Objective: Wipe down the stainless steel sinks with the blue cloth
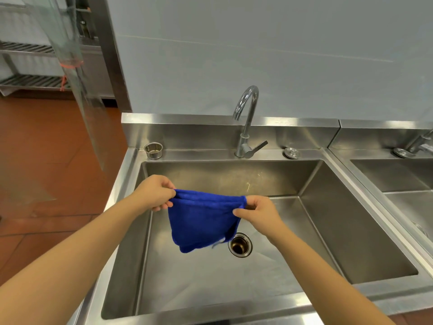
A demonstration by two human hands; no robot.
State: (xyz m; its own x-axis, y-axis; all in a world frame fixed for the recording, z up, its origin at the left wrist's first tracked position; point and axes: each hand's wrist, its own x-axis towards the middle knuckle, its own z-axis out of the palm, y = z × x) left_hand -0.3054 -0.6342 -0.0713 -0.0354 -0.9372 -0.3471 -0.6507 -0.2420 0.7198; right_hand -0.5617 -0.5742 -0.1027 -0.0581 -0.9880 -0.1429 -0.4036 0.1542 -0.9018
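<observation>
Over the near sink [339,231], your left hand [155,193] and right hand [257,211] hold the blue cloth [201,221] stretched between them, above the basin floor. Each grip is clamped on an upper corner, pinched between thumb and fingers. The cloth hangs doubled over, and its lowest corner shows just left of the open drain [240,245]. On the back ledge stands the faucet [246,123], with a strainer basket [153,150] at the left end and a round stopper [291,152] to its right. A second sink [398,174] adjoins on your right.
</observation>
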